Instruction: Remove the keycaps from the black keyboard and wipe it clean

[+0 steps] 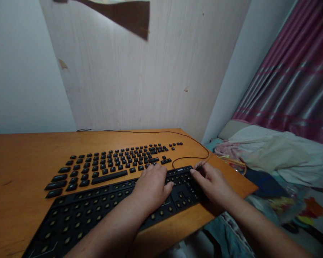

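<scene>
A black keyboard base (97, 211), with most of its keycaps off and the pale switch stems showing, lies at a slant along the front of the desk. My left hand (153, 182) rests across its middle, fingers stretched over the far edge and thumb apart. At the right end, my right hand (211, 179) is closed by the top corner, thumb and curled fingers close together; a dark bit between them is too small to name. A few keycaps (192, 188) seem to be seated near this end. Loose black keycaps (104, 165) are laid out in rows behind the base.
The wooden desk (24, 161) meets a pale panel (137, 82) at the back. A thin black cable (190, 157) loops behind the keyboard. Right of the desk edge are a bed with crumpled bedding (280, 143), plastic bags and a purple curtain (298, 71).
</scene>
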`<state>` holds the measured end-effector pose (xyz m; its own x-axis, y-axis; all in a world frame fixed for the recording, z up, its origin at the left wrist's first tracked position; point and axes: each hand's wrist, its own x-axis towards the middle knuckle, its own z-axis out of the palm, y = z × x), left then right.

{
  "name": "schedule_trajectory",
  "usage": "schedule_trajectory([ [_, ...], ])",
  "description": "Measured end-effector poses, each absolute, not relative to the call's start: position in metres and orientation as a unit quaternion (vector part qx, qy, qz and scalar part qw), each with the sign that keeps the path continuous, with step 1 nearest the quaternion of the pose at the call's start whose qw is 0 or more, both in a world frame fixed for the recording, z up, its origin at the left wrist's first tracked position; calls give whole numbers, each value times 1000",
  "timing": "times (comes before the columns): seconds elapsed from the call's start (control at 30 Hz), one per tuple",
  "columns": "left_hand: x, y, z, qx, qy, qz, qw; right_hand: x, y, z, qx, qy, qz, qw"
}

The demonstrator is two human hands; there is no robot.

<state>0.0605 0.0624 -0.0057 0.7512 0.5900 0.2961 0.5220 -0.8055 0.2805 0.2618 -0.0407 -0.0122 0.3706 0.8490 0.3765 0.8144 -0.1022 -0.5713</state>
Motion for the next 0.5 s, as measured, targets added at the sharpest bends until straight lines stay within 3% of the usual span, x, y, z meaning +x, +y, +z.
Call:
schedule_trajectory([
  [0.27,61,63,-5,932,298,188,87,258,-40,-15,-752,-560,9,348],
  [0.5,61,61,-2,933,300,182,83,262,-37,-22,-749,-530,42,395],
])
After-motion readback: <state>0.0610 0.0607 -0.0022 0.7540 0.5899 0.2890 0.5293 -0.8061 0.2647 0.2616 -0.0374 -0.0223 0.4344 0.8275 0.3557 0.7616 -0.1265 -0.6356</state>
